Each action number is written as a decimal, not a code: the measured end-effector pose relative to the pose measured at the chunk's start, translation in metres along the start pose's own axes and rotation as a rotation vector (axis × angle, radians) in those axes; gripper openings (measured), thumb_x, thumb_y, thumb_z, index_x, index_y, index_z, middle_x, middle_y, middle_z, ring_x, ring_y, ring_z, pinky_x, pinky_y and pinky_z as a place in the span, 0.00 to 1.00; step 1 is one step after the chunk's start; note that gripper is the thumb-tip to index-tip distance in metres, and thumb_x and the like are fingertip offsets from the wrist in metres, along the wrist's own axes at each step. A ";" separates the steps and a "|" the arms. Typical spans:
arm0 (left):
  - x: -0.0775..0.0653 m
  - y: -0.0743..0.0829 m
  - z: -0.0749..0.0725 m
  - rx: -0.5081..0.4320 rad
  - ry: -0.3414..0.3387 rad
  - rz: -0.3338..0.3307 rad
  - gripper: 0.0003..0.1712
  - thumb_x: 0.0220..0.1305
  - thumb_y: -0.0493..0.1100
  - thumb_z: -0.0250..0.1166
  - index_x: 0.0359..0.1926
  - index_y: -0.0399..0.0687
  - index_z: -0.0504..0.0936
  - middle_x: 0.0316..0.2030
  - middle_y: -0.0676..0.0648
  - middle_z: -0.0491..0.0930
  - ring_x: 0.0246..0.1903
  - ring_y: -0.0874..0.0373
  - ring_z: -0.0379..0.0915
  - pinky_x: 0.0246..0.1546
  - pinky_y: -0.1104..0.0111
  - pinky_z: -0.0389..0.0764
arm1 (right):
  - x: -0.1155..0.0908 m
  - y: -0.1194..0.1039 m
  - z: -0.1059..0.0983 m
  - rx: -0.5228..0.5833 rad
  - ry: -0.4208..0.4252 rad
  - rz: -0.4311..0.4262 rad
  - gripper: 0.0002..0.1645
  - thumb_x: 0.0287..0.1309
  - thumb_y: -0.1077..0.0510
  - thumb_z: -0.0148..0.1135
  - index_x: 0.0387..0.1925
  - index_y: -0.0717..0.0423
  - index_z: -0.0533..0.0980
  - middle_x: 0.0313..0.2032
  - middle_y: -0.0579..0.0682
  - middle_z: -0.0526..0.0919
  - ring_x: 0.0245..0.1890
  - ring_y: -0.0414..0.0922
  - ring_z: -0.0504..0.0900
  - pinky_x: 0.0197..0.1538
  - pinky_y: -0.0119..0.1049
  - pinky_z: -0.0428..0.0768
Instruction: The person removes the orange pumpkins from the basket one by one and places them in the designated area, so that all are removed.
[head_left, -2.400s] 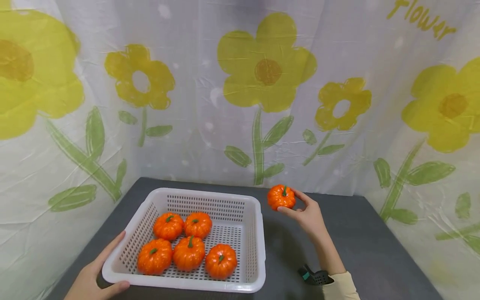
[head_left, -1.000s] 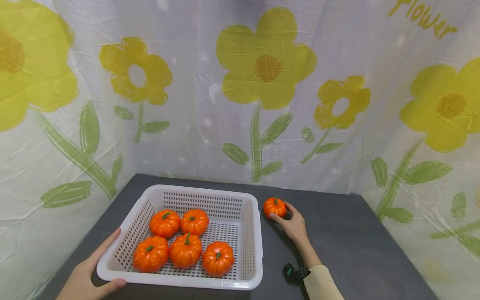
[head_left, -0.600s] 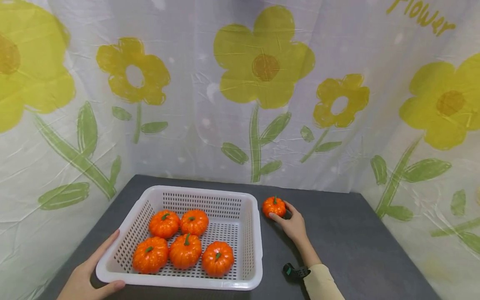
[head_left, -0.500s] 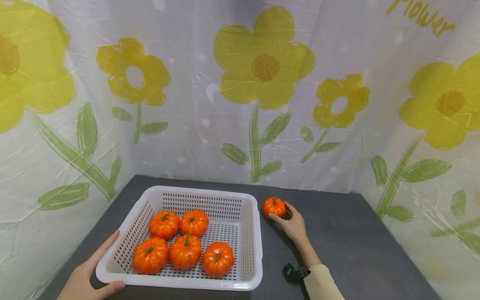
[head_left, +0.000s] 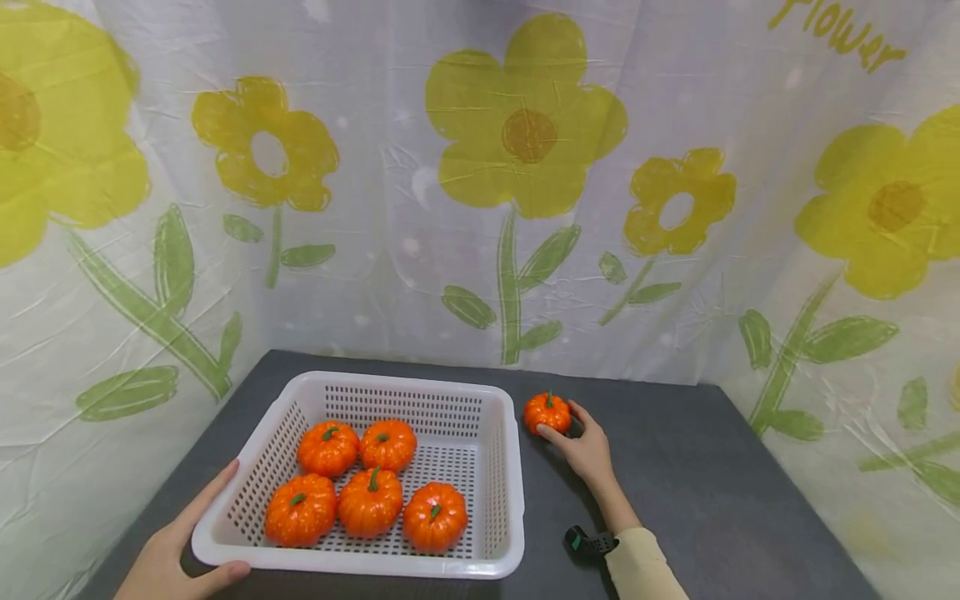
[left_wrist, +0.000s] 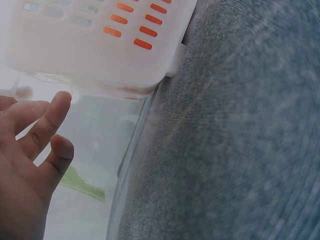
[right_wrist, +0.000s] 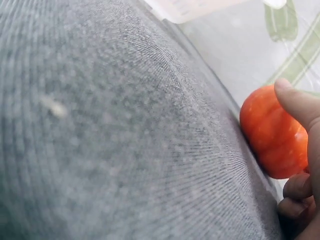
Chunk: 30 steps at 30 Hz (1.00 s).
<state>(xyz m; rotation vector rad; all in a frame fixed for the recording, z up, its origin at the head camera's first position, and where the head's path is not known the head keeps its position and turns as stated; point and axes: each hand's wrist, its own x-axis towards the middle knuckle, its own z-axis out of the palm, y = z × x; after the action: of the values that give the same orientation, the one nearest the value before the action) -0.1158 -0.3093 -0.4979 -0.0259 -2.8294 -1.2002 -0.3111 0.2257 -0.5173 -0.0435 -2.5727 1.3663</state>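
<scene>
A small orange pumpkin [head_left: 547, 413] with a green stem rests on the dark table, to the right of the basket. My right hand [head_left: 587, 451] holds it from the right, thumb in front and fingers behind; the right wrist view shows the thumb against the pumpkin [right_wrist: 274, 131]. At the near left corner of the white perforated basket [head_left: 360, 563], my left hand [head_left: 171, 557] lies with thumb and fingers spread along the rim. The left wrist view shows that hand [left_wrist: 31, 150] beside the basket wall [left_wrist: 85, 55]. Inside the basket sit several more pumpkins [head_left: 371, 503].
The dark grey table [head_left: 697, 492] extends to the right of the right arm. A pale curtain [head_left: 390, 208] with painted yellow flowers encloses the back and sides. A black band [head_left: 592, 543] is on the right wrist.
The right hand has lowered the pumpkin from the air onto the table, slightly leftward. Over the last second it has stayed put. The left hand remains at the basket corner.
</scene>
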 end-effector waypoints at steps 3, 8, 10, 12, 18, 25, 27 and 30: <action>-0.001 0.000 -0.001 0.005 0.002 -0.009 0.65 0.63 0.54 0.77 0.86 0.42 0.44 0.73 0.20 0.62 0.61 0.22 0.72 0.54 0.24 0.70 | 0.000 -0.002 0.000 0.028 0.012 -0.015 0.55 0.57 0.43 0.80 0.77 0.64 0.66 0.74 0.65 0.71 0.76 0.64 0.66 0.76 0.64 0.63; -0.001 0.001 0.000 0.014 0.014 -0.004 0.65 0.62 0.54 0.77 0.86 0.42 0.45 0.73 0.22 0.63 0.61 0.24 0.72 0.54 0.23 0.70 | 0.001 -0.007 -0.006 0.059 0.058 -0.046 0.54 0.56 0.45 0.81 0.77 0.61 0.67 0.72 0.59 0.75 0.56 0.58 0.80 0.55 0.49 0.82; -0.001 0.001 0.000 0.012 0.017 -0.002 0.65 0.62 0.54 0.77 0.86 0.43 0.45 0.73 0.22 0.64 0.62 0.24 0.71 0.55 0.23 0.69 | 0.001 -0.010 -0.008 0.079 0.065 -0.062 0.52 0.57 0.46 0.81 0.77 0.59 0.68 0.72 0.57 0.76 0.34 0.51 0.78 0.35 0.39 0.78; -0.002 0.001 0.000 0.009 0.025 0.006 0.64 0.62 0.53 0.78 0.86 0.43 0.46 0.73 0.22 0.64 0.62 0.24 0.72 0.55 0.23 0.69 | 0.001 -0.014 -0.011 0.103 0.061 -0.081 0.52 0.57 0.47 0.81 0.77 0.57 0.68 0.72 0.56 0.76 0.25 0.40 0.67 0.25 0.34 0.65; -0.003 0.001 0.000 0.007 0.042 0.022 0.63 0.61 0.52 0.79 0.86 0.45 0.49 0.73 0.25 0.67 0.58 0.58 0.77 0.55 0.24 0.70 | -0.002 -0.028 -0.015 0.157 0.049 -0.133 0.51 0.58 0.49 0.81 0.78 0.54 0.67 0.73 0.55 0.75 0.17 0.32 0.56 0.21 0.30 0.61; -0.006 -0.001 0.002 -0.013 0.034 0.016 0.64 0.61 0.52 0.78 0.86 0.47 0.47 0.74 0.24 0.65 0.62 0.44 0.77 0.54 0.23 0.71 | 0.001 -0.060 -0.022 0.184 0.012 -0.168 0.48 0.59 0.47 0.80 0.78 0.48 0.69 0.73 0.48 0.75 0.11 0.36 0.51 0.19 0.29 0.61; -0.005 -0.001 0.002 0.009 0.074 0.050 0.64 0.59 0.51 0.80 0.86 0.51 0.49 0.73 0.27 0.68 0.58 0.64 0.76 0.55 0.35 0.80 | 0.003 -0.072 -0.026 0.173 -0.008 -0.190 0.49 0.59 0.47 0.80 0.78 0.46 0.69 0.73 0.47 0.74 0.11 0.36 0.51 0.19 0.29 0.61; -0.005 -0.003 0.002 0.030 0.146 0.117 0.65 0.53 0.48 0.83 0.86 0.58 0.54 0.73 0.44 0.73 0.53 0.83 0.66 0.51 0.64 0.83 | 0.009 -0.093 -0.031 0.159 -0.048 -0.233 0.49 0.59 0.46 0.80 0.78 0.42 0.68 0.75 0.45 0.72 0.10 0.37 0.53 0.19 0.31 0.62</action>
<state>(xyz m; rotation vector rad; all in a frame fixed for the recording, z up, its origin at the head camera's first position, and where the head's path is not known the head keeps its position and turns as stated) -0.1111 -0.3100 -0.5014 -0.0972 -2.6786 -1.0888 -0.3057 0.1995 -0.4226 0.3087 -2.4056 1.4903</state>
